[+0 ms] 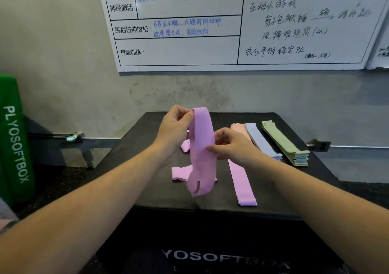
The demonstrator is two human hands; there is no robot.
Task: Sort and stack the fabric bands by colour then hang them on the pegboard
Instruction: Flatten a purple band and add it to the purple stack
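Above the middle of the black padded box top (pixel 147 139), the left hand (pixel 173 130) pinches the upper end of a lilac-pink fabric loop band (pixel 202 147), thumb and fingers closed on its top edge. The right hand (pixel 231 147) grips the same band lower down on its right edge, fingers curled round the cloth. The band hangs nearly upright between them, its long axis running from the left hand down toward the viewer, its lower end drooping just above the surface.

Just right of the held band, and nearer the right hand, a flat stack of matching pink bands (pixel 242 181) lies with its long axis running away from the viewer. I judge this the likely place for the held band, which would need turning flat and lining up along that axis. More loose pink bands (pixel 181 172) lie crumpled under and left of the hands.

Farther right, side by side, sit a peach stack (pixel 237 129), a pale blue stack (pixel 261 141) and a green stack (pixel 286 145).

Behind the box rise a grey concrete wall (pixel 63 63) and a whiteboard with handwriting (pixel 210 31); a green soft box (pixel 12 136) stands at left. No pegboard shows.
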